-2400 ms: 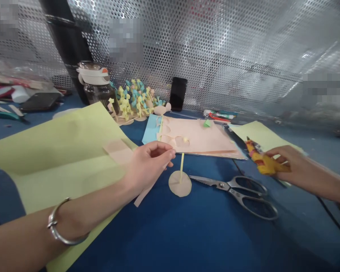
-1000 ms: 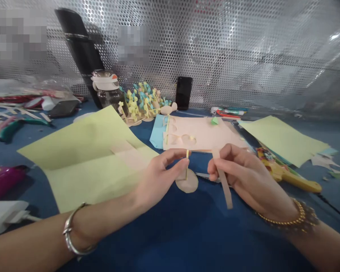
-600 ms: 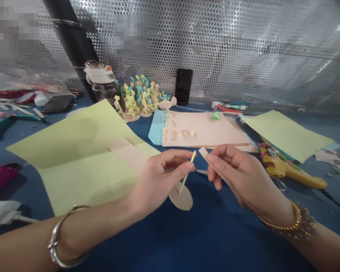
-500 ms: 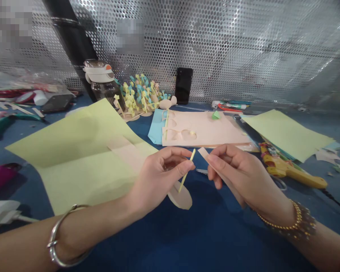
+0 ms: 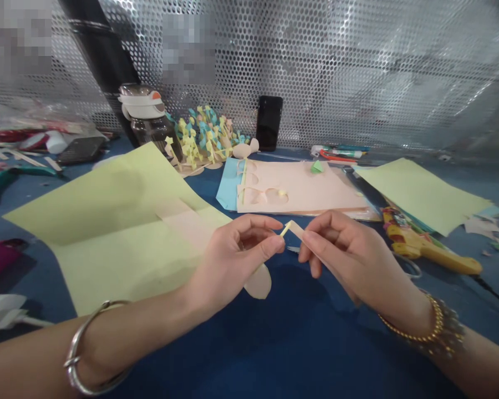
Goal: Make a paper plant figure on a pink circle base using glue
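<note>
Paper strip (image 5: 296, 230), flat, pale, at tip of slim yellow stick (image 5: 285, 229)

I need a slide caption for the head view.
Left hand holds a yellow stick; right hand holds a pale paper strip, its end at the stick's tip, over a blue table.

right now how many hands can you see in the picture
2. The left hand, left of centre, pinches a thin yellow stem; the right hand, right of centre, holds a pale strip. No other hand shows.
</note>
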`<action>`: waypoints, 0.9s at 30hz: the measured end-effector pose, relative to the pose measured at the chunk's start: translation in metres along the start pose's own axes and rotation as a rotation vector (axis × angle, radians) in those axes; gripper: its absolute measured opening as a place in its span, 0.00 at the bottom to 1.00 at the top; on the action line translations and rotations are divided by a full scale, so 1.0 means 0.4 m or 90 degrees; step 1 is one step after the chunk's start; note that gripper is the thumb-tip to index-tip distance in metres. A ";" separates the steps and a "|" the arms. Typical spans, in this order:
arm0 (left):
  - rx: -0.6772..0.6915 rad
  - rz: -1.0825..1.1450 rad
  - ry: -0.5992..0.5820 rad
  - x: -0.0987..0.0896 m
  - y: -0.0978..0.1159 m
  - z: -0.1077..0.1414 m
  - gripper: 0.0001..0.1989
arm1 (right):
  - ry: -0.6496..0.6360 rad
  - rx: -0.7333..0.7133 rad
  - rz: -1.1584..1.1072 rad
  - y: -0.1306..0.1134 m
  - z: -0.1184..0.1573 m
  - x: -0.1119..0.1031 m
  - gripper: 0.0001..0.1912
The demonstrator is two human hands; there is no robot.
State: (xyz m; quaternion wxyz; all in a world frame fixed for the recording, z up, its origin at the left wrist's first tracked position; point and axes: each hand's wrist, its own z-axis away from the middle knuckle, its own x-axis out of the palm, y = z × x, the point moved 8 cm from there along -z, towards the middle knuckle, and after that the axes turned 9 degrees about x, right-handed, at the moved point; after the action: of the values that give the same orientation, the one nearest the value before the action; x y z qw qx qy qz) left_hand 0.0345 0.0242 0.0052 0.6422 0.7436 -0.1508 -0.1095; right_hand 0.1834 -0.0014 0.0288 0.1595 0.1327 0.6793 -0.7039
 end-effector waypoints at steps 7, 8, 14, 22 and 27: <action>0.014 -0.011 -0.006 0.003 0.002 -0.002 0.12 | -0.001 0.000 0.005 -0.003 0.002 0.002 0.09; 0.015 -0.015 -0.005 0.003 0.003 -0.002 0.12 | -0.001 -0.004 0.007 -0.004 0.002 0.001 0.09; 0.022 -0.023 -0.005 0.001 0.004 -0.003 0.12 | 0.000 -0.015 0.023 -0.006 0.003 0.000 0.09; 0.022 -0.010 -0.006 0.004 0.005 0.000 0.10 | -0.005 -0.007 0.016 -0.005 0.006 0.004 0.09; 0.024 -0.006 0.001 0.003 0.007 0.000 0.08 | -0.011 0.003 0.017 -0.004 0.005 0.005 0.09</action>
State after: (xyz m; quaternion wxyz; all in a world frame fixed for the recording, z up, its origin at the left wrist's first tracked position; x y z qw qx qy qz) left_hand 0.0356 0.0235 0.0081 0.6274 0.7564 -0.1491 -0.1091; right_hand 0.1810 -0.0036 0.0296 0.1744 0.1365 0.6744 -0.7043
